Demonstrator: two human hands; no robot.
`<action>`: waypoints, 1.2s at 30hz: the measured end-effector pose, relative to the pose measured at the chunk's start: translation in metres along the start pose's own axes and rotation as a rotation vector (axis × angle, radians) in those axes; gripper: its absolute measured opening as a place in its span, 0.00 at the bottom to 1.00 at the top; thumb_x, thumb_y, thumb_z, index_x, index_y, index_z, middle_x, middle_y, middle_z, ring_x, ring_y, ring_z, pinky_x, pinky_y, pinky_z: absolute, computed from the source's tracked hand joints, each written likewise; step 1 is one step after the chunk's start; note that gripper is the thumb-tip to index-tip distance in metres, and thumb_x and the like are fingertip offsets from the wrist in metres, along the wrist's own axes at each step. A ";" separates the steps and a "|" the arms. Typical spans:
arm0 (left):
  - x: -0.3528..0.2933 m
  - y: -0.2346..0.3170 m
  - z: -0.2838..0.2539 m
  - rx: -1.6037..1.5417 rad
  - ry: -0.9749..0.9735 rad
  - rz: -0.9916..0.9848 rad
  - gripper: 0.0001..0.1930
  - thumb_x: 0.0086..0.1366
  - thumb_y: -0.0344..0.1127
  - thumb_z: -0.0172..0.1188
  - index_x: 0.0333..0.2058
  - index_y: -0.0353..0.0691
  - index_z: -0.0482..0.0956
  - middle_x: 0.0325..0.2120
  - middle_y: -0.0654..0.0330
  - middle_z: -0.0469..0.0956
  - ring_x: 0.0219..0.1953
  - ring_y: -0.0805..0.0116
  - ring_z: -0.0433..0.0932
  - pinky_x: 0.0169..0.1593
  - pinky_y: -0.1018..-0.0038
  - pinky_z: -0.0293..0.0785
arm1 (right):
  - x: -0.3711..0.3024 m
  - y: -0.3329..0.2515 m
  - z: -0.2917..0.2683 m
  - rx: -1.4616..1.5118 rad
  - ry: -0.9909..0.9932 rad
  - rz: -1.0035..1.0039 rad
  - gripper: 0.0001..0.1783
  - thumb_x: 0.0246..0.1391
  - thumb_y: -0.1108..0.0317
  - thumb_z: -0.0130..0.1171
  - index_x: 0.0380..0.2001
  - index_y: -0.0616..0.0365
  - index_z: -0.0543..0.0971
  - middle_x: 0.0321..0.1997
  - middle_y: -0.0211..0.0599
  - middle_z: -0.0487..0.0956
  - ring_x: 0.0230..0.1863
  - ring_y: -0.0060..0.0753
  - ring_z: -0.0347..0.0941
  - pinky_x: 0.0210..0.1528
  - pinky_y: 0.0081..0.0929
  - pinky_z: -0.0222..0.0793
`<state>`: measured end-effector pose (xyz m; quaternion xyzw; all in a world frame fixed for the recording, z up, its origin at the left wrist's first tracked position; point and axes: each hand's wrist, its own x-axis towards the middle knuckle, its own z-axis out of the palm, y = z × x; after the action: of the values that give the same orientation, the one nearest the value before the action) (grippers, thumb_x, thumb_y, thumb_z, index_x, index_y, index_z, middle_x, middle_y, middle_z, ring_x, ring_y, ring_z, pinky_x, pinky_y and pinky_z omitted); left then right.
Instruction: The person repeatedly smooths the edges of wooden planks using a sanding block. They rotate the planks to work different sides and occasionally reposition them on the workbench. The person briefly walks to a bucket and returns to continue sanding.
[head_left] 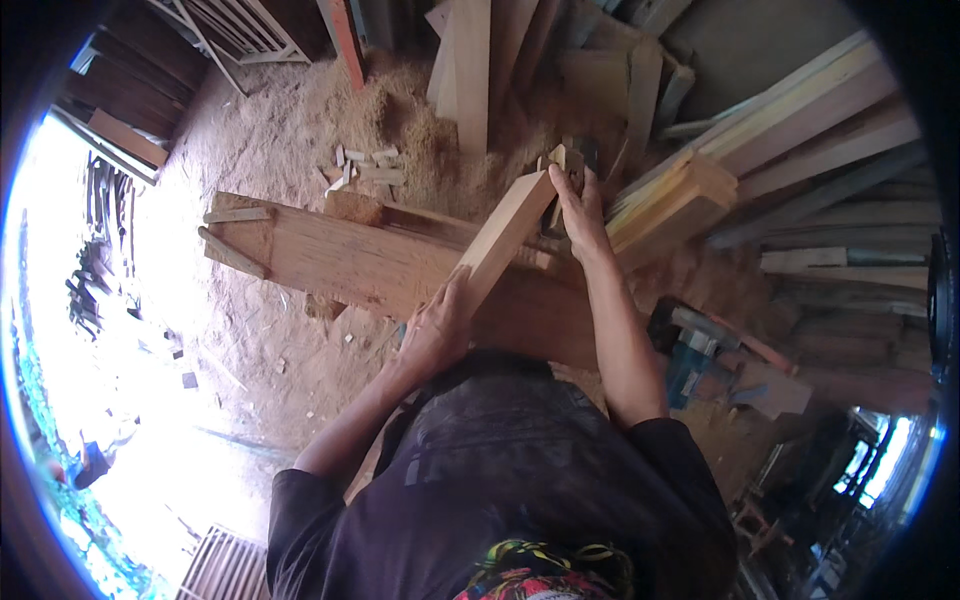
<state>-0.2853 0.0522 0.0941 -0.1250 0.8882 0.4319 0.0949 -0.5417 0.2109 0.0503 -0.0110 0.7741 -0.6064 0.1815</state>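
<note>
A pale squared length of timber slants away from my body, its far end raised to the right. My left hand is wrapped round its near part, close to my waist. At the far end my right hand grips the timber's right edge, thumb near the corner and fingers pointing away. Just beyond that hand is a small dark and wood-coloured object, partly hidden, whose kind I cannot make out. Beneath the timber lies a wide wooden plank with two thin strips fixed at its left end.
A teal power tool rests at the right by my elbow. Thick stacked beams stand at the right, with more boards leaning at the back. Wood offcuts and sawdust cover the floor.
</note>
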 end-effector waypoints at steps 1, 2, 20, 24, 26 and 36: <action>-0.006 0.008 -0.007 0.013 -0.063 -0.055 0.38 0.64 0.32 0.59 0.71 0.38 0.54 0.60 0.35 0.71 0.57 0.31 0.75 0.57 0.43 0.74 | -0.010 0.004 0.004 0.069 0.063 -0.039 0.39 0.65 0.48 0.65 0.68 0.61 0.67 0.65 0.41 0.73 0.67 0.35 0.67 0.70 0.34 0.60; -0.002 0.017 -0.011 0.033 -0.092 -0.086 0.38 0.64 0.33 0.60 0.70 0.39 0.55 0.60 0.36 0.71 0.57 0.32 0.75 0.57 0.44 0.74 | -0.012 0.012 0.001 0.031 0.058 0.010 0.38 0.64 0.48 0.65 0.67 0.61 0.68 0.64 0.40 0.74 0.67 0.35 0.67 0.70 0.33 0.60; 0.042 0.006 -0.019 0.014 -0.140 -0.050 0.40 0.58 0.29 0.60 0.70 0.31 0.57 0.66 0.40 0.67 0.62 0.40 0.73 0.61 0.51 0.71 | 0.000 -0.141 -0.022 0.442 -0.346 1.007 0.38 0.61 0.32 0.57 0.57 0.55 0.70 0.39 0.40 0.77 0.27 0.32 0.79 0.13 0.25 0.67; 0.037 0.002 -0.014 0.008 -0.173 -0.058 0.41 0.58 0.30 0.61 0.70 0.31 0.56 0.67 0.39 0.65 0.65 0.41 0.71 0.63 0.50 0.67 | 0.012 -0.131 -0.021 0.352 -0.372 1.140 0.39 0.60 0.31 0.56 0.56 0.55 0.70 0.38 0.41 0.78 0.24 0.30 0.78 0.11 0.23 0.64; 0.035 0.001 -0.017 0.009 -0.182 -0.031 0.42 0.58 0.31 0.62 0.71 0.31 0.56 0.68 0.39 0.64 0.65 0.41 0.71 0.63 0.50 0.67 | 0.022 -0.087 -0.013 0.271 -0.343 1.192 0.38 0.61 0.32 0.56 0.56 0.56 0.71 0.39 0.41 0.78 0.26 0.28 0.78 0.13 0.24 0.65; 0.035 0.004 -0.027 0.015 -0.186 -0.061 0.43 0.59 0.33 0.65 0.70 0.31 0.56 0.67 0.41 0.66 0.63 0.44 0.73 0.59 0.53 0.70 | 0.035 -0.014 -0.005 0.479 -0.245 1.203 0.30 0.62 0.39 0.58 0.53 0.53 0.74 0.37 0.37 0.79 0.28 0.28 0.78 0.17 0.23 0.66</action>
<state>-0.3219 0.0279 0.1038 -0.1106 0.8746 0.4318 0.1908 -0.5782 0.2033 0.0548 0.3955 0.4625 -0.5492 0.5728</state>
